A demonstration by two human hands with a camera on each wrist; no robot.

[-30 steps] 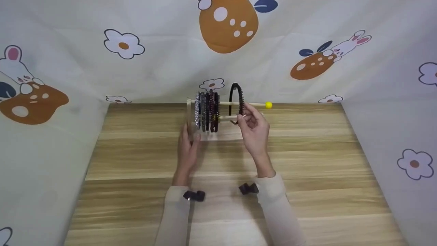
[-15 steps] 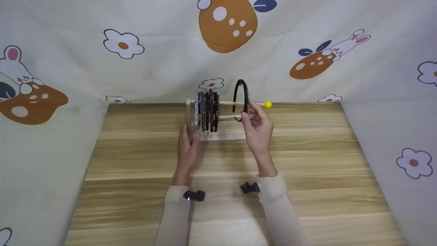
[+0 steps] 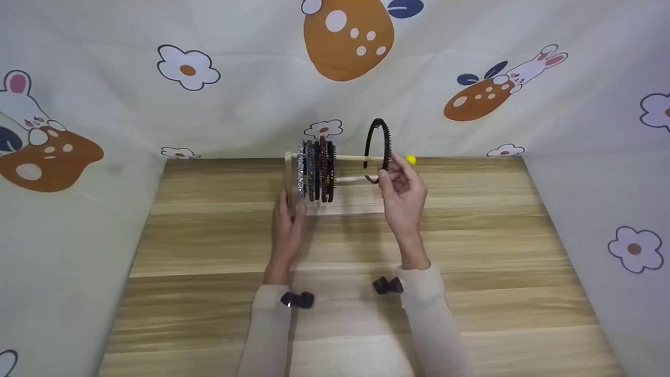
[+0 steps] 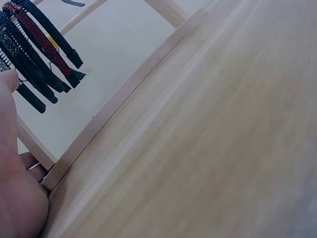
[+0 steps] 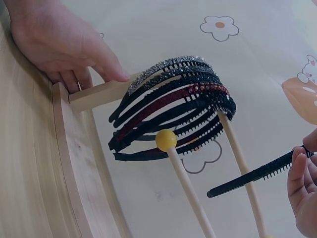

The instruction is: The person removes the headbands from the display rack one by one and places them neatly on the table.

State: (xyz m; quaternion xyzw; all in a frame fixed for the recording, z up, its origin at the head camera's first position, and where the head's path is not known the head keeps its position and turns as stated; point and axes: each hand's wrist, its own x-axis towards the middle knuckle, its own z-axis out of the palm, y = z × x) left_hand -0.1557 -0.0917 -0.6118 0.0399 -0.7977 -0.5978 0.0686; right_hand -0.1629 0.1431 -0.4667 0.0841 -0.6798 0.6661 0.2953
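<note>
A wooden headband rack (image 3: pixel 288 170) stands near the back of the table. Its light rods end in yellow balls (image 5: pixel 166 140). Several dark and glittery headbands (image 3: pixel 324 173) hang bunched toward its left end. My left hand (image 3: pixel 287 230) grips the rack's left end, the thumb on the near side; in the left wrist view part of that hand (image 4: pixel 15 183) is beside the bottom rail (image 4: pixel 99 119). Between thumb and fingers my right hand (image 3: pixel 405 201) pinches a black toothed headband (image 3: pixel 387 141) near its lower end. That headband is apart from the bunch, around or beside the rods toward their right ends; I cannot tell which.
The wood-grain table (image 3: pixel 492 251) runs forward and to both sides. A pale cloth (image 3: pixel 251 94) with printed flowers, rabbits and orange shapes rises directly behind the rack and along both sides.
My right hand has moved right and slightly up with the black headband, widening the distance from the bunched headbands. The left hand and the rack stay in place.
</note>
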